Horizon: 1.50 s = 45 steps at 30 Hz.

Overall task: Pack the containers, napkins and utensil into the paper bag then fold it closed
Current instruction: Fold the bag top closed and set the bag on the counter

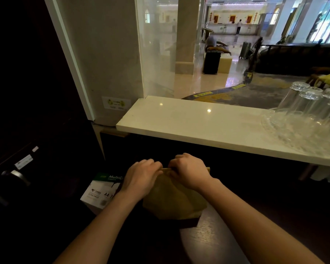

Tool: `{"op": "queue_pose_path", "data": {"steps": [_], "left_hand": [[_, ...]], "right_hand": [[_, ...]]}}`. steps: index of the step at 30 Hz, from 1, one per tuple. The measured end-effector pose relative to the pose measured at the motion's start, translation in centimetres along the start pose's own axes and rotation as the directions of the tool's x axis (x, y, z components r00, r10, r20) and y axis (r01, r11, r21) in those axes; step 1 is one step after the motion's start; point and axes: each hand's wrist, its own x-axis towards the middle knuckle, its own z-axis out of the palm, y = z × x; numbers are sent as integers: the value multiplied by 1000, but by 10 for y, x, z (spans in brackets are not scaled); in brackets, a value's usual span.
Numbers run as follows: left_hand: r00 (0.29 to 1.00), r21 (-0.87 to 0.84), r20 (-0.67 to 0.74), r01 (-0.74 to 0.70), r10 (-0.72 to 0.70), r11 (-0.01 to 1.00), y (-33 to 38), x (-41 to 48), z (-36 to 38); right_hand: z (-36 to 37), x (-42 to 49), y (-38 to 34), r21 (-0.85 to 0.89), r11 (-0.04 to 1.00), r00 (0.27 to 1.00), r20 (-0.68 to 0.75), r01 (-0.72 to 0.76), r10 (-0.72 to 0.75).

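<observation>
At the bottom centre of the frame a brown paper bag (172, 197) stands on a dark wooden surface (208, 235), its top edge pinched flat. Both forearms reach in from the lower corners and cover much of the bag's upper half. The left hand (141, 177) and the right hand (189, 172) sit side by side on the top edge, knuckles up, fingers curled tight onto the paper — whether the edge is already folded over is hard to tell in the dim light. Just left of the bag, partly behind the left wrist, lies a white pack of A4 paper (101, 189). Above, a pale stone counter (198, 126) crosses the middle of the frame — upturned clear glasses (309, 105) cluster at its right end. Beyond, in the upper right, a bright lobby shows.
</observation>
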Motion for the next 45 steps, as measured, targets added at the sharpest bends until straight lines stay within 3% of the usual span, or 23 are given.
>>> {"op": "queue_pose_path", "data": {"steps": [9,15,24,29,38,42,45], "left_hand": [[999,30,38,5,-6,1000,7,-2,-1],[995,-24,-36,-99,98,995,12,2,0],[996,-59,-54,-80,77,995,0,1,2],[997,-116,-38,-66,62,991,3,4,3],[1000,-163,-25,-5,1,987,2,6,4],[1000,-193,-24,5,-10,981,-2,5,5],[1000,-263,-10,22,-26,964,-9,6,4]], "right_hand": [[7,0,-11,-27,998,998,-27,60,-61],[0,-14,5,-10,998,996,-60,60,-60],[-21,-56,73,114,977,983,52,-178,173],[-23,-61,78,179,959,974,95,-218,204],[-28,-42,58,126,976,958,250,-176,140],[-18,-34,53,57,995,985,155,-83,73],[-16,-34,55,15,995,988,118,-97,94]]}}
